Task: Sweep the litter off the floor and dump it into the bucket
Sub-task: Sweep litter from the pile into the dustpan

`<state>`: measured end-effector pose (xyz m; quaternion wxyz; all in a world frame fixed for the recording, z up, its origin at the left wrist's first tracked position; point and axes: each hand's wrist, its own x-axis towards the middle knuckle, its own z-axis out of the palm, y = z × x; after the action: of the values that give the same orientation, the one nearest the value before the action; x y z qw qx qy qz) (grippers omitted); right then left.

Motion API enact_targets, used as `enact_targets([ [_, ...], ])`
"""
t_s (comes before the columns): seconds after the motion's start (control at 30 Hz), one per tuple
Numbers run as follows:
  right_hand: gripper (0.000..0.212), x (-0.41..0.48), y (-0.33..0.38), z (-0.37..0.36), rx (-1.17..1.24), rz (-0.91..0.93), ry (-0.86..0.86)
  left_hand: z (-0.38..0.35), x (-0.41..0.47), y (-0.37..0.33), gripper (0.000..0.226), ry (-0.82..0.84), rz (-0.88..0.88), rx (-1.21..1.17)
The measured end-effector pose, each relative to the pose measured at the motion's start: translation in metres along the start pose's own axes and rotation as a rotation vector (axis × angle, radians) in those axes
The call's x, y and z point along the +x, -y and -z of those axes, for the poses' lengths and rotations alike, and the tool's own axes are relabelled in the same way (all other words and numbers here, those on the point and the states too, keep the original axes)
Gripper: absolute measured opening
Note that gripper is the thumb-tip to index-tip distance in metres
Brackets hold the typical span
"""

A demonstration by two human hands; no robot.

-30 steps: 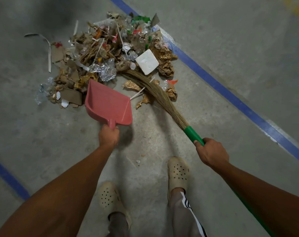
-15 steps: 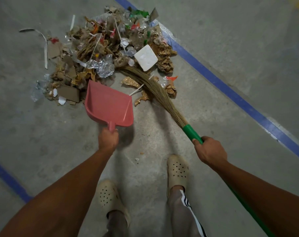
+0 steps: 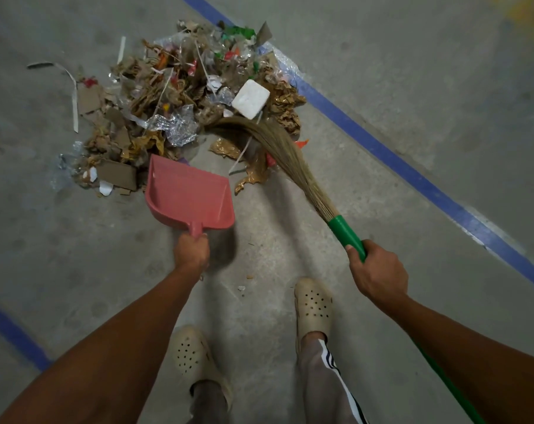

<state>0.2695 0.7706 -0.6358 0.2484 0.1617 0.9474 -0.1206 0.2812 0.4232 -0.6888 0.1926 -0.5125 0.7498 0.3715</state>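
mixed litter pile (image 3: pixel 180 99), cardboard, plastic, foam

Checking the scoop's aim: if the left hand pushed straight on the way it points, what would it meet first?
The left hand grips the pink dustpan, lip leading. It would likely meet the litter pile first, near the crumpled silver foil; depth is unclear.

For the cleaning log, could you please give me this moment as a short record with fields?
Left hand: grips the pink dustpan by its handle
Right hand: grips the broom by its green handle
Dustpan: empty, mouth facing the litter pile
Bristles: bent against the pile, next to the white foam block
Bucket: not in view
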Motion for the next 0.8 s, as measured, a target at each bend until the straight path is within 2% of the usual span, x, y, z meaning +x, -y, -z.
enact_targets([
  [0.23, 0.039, -0.02, 0.015, 0.017, 0.118, -0.055, -0.081, 0.033, -0.011, -0.003, 0.024, 0.016, 0.01, -0.045],
  [0.37, 0.039, -0.027, 0.03, 0.02, 0.031, 0.038, -0.03, 0.054, -0.011, -0.004, 0.028, 0.02, -0.036, -0.061],
  [0.53, 0.04, -0.046, 0.055, 0.02, -0.074, 0.105, -0.051, 0.081, -0.012, -0.005, 0.018, 0.024, -0.091, -0.06],
  [0.8, 0.039, -0.117, 0.079, 0.009, -0.084, 0.072, 0.005, 0.136, -0.029, 0.006, 0.022, 0.071, -0.163, -0.067],
])
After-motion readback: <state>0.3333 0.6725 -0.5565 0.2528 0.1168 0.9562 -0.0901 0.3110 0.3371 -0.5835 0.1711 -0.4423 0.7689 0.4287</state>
